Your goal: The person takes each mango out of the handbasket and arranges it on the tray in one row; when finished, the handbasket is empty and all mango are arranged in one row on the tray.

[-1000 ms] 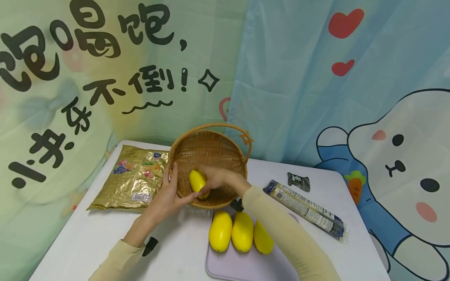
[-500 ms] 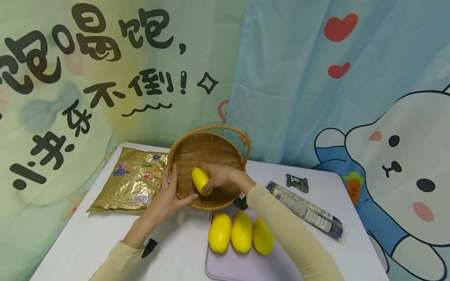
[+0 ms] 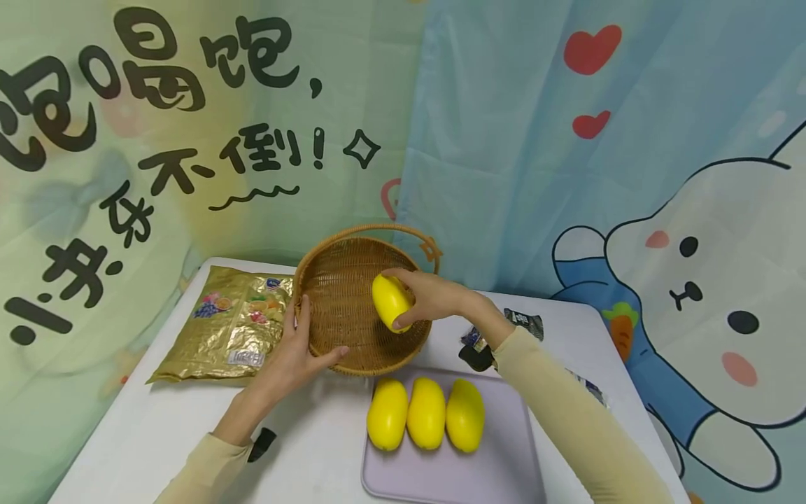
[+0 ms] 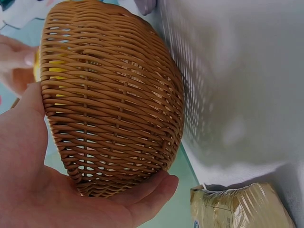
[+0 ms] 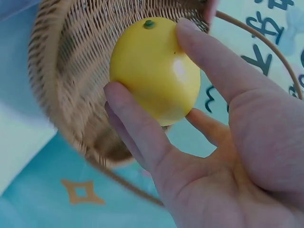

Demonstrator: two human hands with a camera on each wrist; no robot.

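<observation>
My left hand (image 3: 290, 360) holds the brown wicker basket (image 3: 336, 294) by its left side, thumb at the rim and fingers along the outer weave. The basket is tilted so its mouth faces me. With my right hand (image 3: 434, 297) I grip a yellow mango (image 3: 390, 302) at the right part of the basket's mouth. In the right wrist view, the mango (image 5: 154, 71) shows a small green stem end, with thumb and fingers around it. Three more yellow mangoes (image 3: 426, 414) lie side by side on the lilac tray (image 3: 453, 479) in front of the basket.
A gold fruit-print bag (image 3: 220, 325) lies left of the basket. To the right is a small dark packet (image 3: 524, 323). A long dark wrapped package (image 3: 588, 386) is partly hidden by my right forearm. A printed curtain (image 3: 497, 140) hangs behind the white table (image 3: 302, 448).
My right hand has moved right and slightly up with the mango, from deeper inside the basket to its right rim. The left hand keeps its hold on the basket.
</observation>
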